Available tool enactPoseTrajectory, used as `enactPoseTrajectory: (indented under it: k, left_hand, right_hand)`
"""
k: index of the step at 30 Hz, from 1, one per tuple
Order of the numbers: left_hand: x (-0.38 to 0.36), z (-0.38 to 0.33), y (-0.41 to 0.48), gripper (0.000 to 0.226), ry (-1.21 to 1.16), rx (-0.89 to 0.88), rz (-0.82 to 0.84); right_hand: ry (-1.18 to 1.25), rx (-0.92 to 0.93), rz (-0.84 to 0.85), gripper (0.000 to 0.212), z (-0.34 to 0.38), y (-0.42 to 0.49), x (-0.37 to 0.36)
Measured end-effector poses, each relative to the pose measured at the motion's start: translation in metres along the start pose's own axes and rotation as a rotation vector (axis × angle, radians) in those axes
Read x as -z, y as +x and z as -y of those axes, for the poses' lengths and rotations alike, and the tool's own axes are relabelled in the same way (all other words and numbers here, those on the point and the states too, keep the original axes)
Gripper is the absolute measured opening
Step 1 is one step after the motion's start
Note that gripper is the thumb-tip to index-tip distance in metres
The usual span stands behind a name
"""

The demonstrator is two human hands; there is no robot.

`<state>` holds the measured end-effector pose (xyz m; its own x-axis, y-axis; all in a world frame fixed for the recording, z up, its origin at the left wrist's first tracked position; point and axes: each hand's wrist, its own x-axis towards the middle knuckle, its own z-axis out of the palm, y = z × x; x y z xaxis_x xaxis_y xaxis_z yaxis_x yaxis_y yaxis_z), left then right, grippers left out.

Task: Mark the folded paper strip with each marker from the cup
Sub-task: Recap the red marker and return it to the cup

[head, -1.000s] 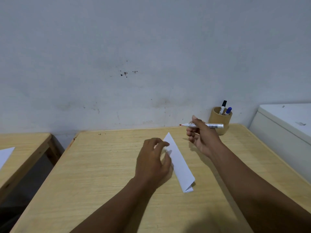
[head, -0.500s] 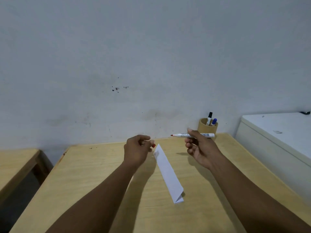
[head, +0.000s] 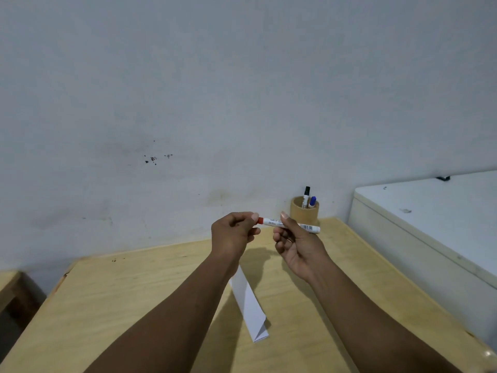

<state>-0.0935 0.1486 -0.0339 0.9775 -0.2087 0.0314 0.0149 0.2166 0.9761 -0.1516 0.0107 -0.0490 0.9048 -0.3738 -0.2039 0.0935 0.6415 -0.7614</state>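
My right hand [head: 295, 244] holds a white marker [head: 309, 227] level above the table, its red end pointing left. My left hand [head: 234, 234] is closed around the red cap [head: 260, 220] at that end, so both hands meet on the marker. The folded white paper strip [head: 248, 305] lies flat on the wooden table [head: 134, 292] below my left forearm, which hides its far end. At the table's back right corner stands a tan cup [head: 304, 214] with a black-capped marker [head: 306, 196] and a blue-capped marker [head: 312, 201] in it.
A grey wall rises right behind the table. A white cabinet top [head: 430, 205] stands close on the right, higher than the table. Part of another wooden table [head: 8, 281] shows at the far left.
My left hand left the paper strip, rose with the red cap and came to the marker's red tip. The right hand kept the marker level. The view tilted upward.
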Motion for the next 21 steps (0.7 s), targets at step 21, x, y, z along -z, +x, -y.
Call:
enactPoseTrajectory:
  k: [21]
  left_hand:
    - [-0.053,-0.026,0.046,0.008,0.453,-0.317,0.141]
  right_hand:
    - [-1.266,0.308,0.237,0.006,0.074,0.028,0.034]
